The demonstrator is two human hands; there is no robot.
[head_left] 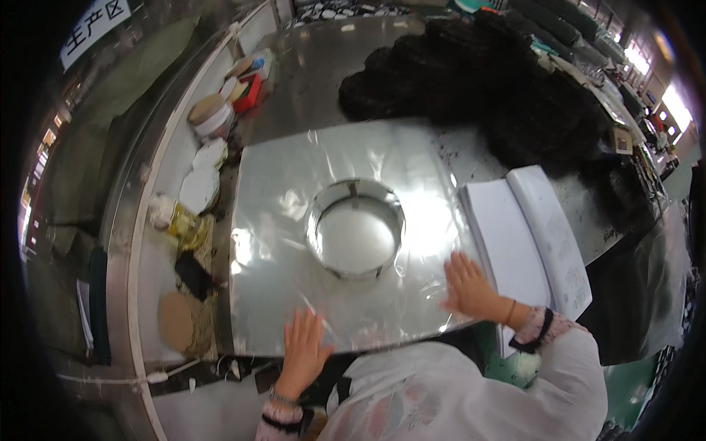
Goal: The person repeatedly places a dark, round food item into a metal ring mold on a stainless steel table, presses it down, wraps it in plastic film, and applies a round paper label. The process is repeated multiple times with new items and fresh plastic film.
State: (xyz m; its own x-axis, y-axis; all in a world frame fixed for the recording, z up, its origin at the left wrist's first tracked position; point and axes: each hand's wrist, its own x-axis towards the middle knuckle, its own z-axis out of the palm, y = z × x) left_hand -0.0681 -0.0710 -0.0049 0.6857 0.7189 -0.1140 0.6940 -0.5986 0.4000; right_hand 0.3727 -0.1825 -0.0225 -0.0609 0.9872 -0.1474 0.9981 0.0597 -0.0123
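Observation:
A clear plastic sheet (283, 184) lies over the metal tabletop in front of me, creased and shining in places. On its middle stands a round metal ring (356, 229) with a low wall, the sheet showing through inside it. My left hand (303, 351) rests flat at the sheet's near edge, fingers stretched out and empty. Near the sheet's right side, my right hand (471, 287) lies palm down with its fingers extended, beside a stack of white paper (507, 239). Neither hand touches the ring.
Large bundles of dark, hair-like material (471, 73) fill the table's far right. Along the left ledge stand a lidded tub (211, 116), a red box (248, 93), a bottle of yellow liquid (187, 224), a black object (193, 275) and a brown disc (176, 321).

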